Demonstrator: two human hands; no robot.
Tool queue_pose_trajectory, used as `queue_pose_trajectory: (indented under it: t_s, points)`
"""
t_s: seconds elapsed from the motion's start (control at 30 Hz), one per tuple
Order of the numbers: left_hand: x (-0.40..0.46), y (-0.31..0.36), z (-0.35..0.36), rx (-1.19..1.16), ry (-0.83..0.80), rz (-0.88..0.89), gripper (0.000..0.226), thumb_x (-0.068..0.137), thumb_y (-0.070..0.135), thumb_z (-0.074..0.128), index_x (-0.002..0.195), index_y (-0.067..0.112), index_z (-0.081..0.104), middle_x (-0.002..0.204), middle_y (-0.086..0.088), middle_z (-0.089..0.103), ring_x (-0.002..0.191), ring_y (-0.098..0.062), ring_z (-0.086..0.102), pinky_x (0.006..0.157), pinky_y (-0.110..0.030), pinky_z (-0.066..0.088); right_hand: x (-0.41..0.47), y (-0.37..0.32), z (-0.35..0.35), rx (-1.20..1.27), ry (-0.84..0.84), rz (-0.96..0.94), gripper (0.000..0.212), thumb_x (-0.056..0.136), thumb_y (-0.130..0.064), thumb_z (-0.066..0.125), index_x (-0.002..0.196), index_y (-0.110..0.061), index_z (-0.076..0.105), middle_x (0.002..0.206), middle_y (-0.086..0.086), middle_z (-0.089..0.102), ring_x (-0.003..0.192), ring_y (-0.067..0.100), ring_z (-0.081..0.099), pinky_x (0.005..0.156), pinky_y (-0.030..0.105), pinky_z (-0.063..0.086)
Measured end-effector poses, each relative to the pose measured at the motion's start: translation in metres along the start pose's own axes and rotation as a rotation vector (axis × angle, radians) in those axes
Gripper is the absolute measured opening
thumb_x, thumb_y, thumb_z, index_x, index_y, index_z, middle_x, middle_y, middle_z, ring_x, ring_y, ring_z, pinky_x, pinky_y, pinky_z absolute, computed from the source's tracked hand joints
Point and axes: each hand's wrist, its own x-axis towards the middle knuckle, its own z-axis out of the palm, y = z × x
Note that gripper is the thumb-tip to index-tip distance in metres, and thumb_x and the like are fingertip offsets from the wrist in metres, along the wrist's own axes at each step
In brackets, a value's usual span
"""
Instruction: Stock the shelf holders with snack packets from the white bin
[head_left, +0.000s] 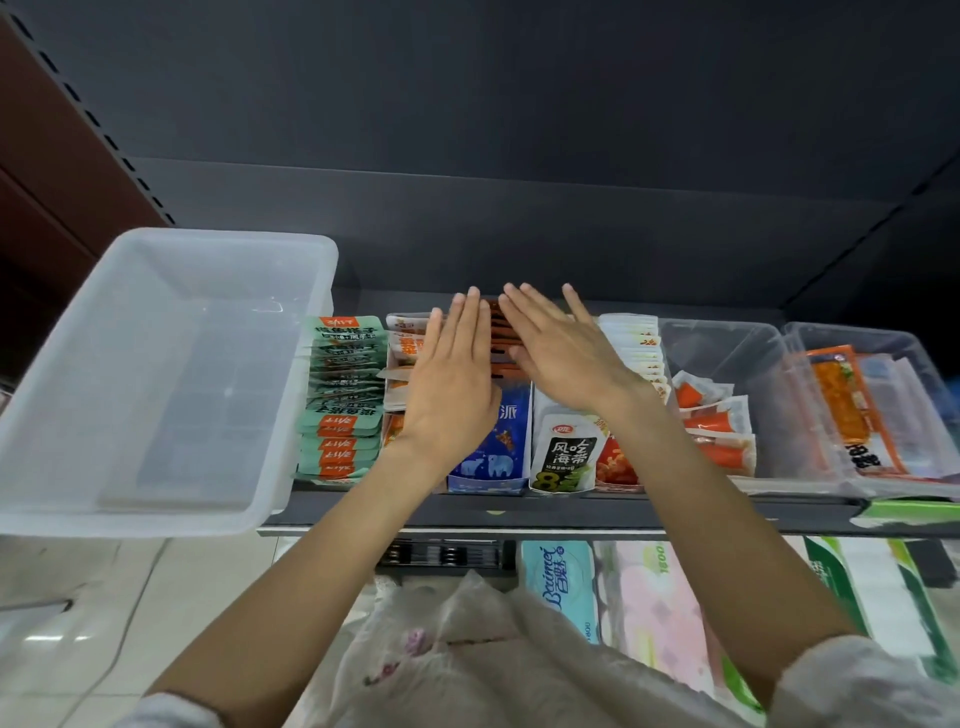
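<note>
Squaring orange packets (501, 343) in holder | left hand (452, 384), right hand (561, 353) flat, fingers straight | white bin (156, 374) looks empty; next: likely finished

White bin and stocked snack holders on the shelf

The translucent white bin (156, 374) sits at the shelf's left end, overhanging the front edge, with nothing visible inside; just beside it stands a packed row of green-and-orange packets (343, 395), then orange-edged packets (501, 338) filed upright in a blue holder (493, 462), a seaweed packet (566, 457), and clear holders (727, 358) holding orange-striped packets (719, 426)
</note>
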Motion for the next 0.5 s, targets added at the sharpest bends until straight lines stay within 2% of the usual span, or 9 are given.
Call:
queue_pose_trajectory:
  t_s: [0.03, 0.1, 0.23, 0.3, 0.37, 0.4, 0.47, 0.5]
  points:
    - [0.005, 0.003, 0.003, 0.112, -0.050, 0.000, 0.072, 0.099, 0.038, 0.030, 0.146, 0.000, -0.007, 0.156, -0.017, -0.008, 0.145, -0.027, -0.008, 0.114, -0.042, -0.010, -0.001, -0.003, 0.002, -0.033, -0.014, 0.026, 0.058, 0.102, -0.033, 0.028, 0.151, -0.013, 0.003, 0.159, 0.001, 0.000, 0.146, 0.013, -0.003, 0.118, 0.046, -0.006]
    - [0.013, 0.009, 0.011, 0.214, -0.114, -0.007, 0.071, 0.100, 0.043, 0.023, 0.145, 0.001, -0.012, 0.156, -0.016, -0.013, 0.144, -0.028, -0.013, 0.111, -0.047, -0.015, -0.001, -0.008, 0.005, -0.072, -0.025, 0.055, 0.059, 0.102, -0.035, 0.024, 0.150, -0.012, -0.001, 0.159, 0.002, -0.005, 0.146, 0.014, -0.006, 0.117, 0.048, -0.008]
    - [0.024, 0.009, 0.017, 0.275, -0.199, -0.020, 0.071, 0.099, 0.043, 0.025, 0.146, 0.005, -0.012, 0.156, -0.014, -0.013, 0.144, -0.027, -0.014, 0.109, -0.058, -0.013, 0.003, -0.012, 0.008, -0.064, -0.022, 0.092, 0.060, 0.102, -0.036, 0.024, 0.151, -0.012, -0.002, 0.159, 0.004, -0.005, 0.146, 0.015, -0.005, 0.117, 0.049, -0.007]
    - [0.025, 0.007, 0.010, 0.233, -0.198, -0.009, 0.069, 0.099, 0.041, 0.027, 0.148, 0.006, -0.006, 0.157, -0.012, -0.007, 0.145, -0.025, -0.009, 0.110, -0.057, -0.012, 0.005, -0.013, 0.007, -0.024, 0.000, 0.100, 0.059, 0.102, -0.036, 0.026, 0.151, -0.012, 0.003, 0.159, 0.003, 0.000, 0.146, 0.015, -0.002, 0.117, 0.048, -0.004]
    - [0.021, 0.000, 0.003, 0.031, -0.058, 0.046, 0.061, 0.097, 0.033, 0.035, 0.148, 0.006, 0.016, 0.156, -0.010, 0.016, 0.145, -0.023, 0.011, 0.116, -0.051, -0.002, 0.003, -0.014, 0.005, 0.034, 0.063, 0.080, 0.057, 0.101, -0.034, 0.032, 0.151, -0.013, 0.014, 0.159, 0.003, 0.011, 0.146, 0.017, 0.005, 0.117, 0.047, -0.001]
    - [0.015, -0.007, -0.002, -0.103, 0.054, 0.070, 0.054, 0.094, 0.028, 0.040, 0.143, 0.007, 0.033, 0.149, -0.008, 0.035, 0.139, -0.023, 0.028, 0.117, -0.045, 0.011, 0.001, -0.015, 0.002, 0.083, 0.107, 0.062, 0.055, 0.100, -0.032, 0.037, 0.149, -0.014, 0.020, 0.157, 0.003, 0.018, 0.145, 0.019, 0.010, 0.117, 0.046, 0.001]
    - [-0.001, -0.028, -0.012, -0.312, 0.273, 0.079, 0.036, 0.086, 0.022, 0.045, 0.118, 0.012, 0.060, 0.120, -0.003, 0.061, 0.114, -0.019, 0.051, 0.103, -0.032, 0.033, -0.009, -0.020, -0.007, 0.230, 0.187, 0.041, 0.050, 0.098, -0.029, 0.045, 0.145, -0.017, 0.034, 0.151, 0.003, 0.033, 0.142, 0.020, 0.022, 0.116, 0.042, 0.010]
    - [-0.011, -0.041, -0.015, -0.386, 0.331, 0.063, 0.030, 0.086, 0.023, 0.045, 0.108, 0.014, 0.063, 0.108, -0.001, 0.064, 0.104, -0.016, 0.054, 0.095, -0.027, 0.035, -0.015, -0.023, -0.011, 0.313, 0.215, 0.057, 0.047, 0.097, -0.028, 0.047, 0.142, -0.018, 0.040, 0.146, 0.003, 0.041, 0.138, 0.020, 0.029, 0.114, 0.039, 0.017]
